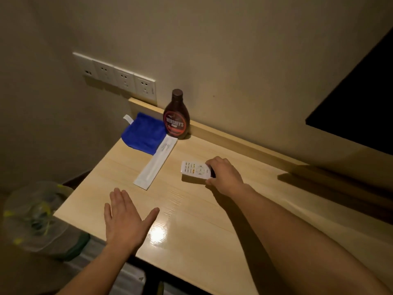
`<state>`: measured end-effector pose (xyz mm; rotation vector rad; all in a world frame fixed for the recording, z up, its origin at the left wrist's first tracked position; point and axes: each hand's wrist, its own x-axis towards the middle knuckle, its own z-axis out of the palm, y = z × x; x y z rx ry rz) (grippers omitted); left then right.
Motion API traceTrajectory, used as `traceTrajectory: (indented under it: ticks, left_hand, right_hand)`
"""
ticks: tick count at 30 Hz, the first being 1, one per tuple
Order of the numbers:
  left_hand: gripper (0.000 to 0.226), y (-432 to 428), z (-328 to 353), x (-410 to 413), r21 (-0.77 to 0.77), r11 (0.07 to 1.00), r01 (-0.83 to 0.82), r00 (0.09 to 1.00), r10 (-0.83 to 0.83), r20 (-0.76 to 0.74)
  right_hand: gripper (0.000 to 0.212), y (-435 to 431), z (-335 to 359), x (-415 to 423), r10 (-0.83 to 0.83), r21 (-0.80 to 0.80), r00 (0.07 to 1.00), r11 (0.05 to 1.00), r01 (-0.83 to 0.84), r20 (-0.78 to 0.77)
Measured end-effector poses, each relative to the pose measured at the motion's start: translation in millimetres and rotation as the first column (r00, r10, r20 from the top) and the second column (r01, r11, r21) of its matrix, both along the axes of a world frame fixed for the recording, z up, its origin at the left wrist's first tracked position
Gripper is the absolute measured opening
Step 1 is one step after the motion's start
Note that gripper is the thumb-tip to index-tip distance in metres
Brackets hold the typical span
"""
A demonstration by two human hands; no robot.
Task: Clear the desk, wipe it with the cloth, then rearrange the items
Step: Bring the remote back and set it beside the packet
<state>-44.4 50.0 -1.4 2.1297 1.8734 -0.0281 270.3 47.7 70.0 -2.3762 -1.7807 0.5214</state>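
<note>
A light wooden desk (191,220) holds four items. My right hand (225,174) grips the near end of a white remote control (194,169) lying at the desk's middle. My left hand (123,220) hovers flat over the front left of the desk, fingers spread, holding nothing. A long white paper sleeve (156,162) lies diagonally left of the remote. Its far end rests on a folded blue cloth (143,133) at the back left corner. A brown Hershey's syrup bottle (177,118) stands upright against the back ledge, right beside the cloth.
A bin with a clear plastic liner (36,218) stands on the floor left of the desk. A row of white wall sockets (119,76) sits above the back left corner. A dark panel (361,99) hangs at the right, above the raised back ledge (244,138).
</note>
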Motion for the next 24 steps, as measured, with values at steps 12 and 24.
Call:
traceTrajectory:
  ticks: [12,24]
  left_hand:
    - [0.121,12,-18,-6,0.016,1.0,0.003,0.999,-0.002,-0.048]
    - [0.123,12,-18,-7,-0.019,1.0,0.005,0.998,-0.006,-0.062]
  right_hand:
    - [0.067,87,-26,-32,0.078,-0.067,0.997,0.995,-0.077,0.011]
    - [0.055,63,-24,-87,-0.787,-0.327,0.082,0.346,0.88,-0.611]
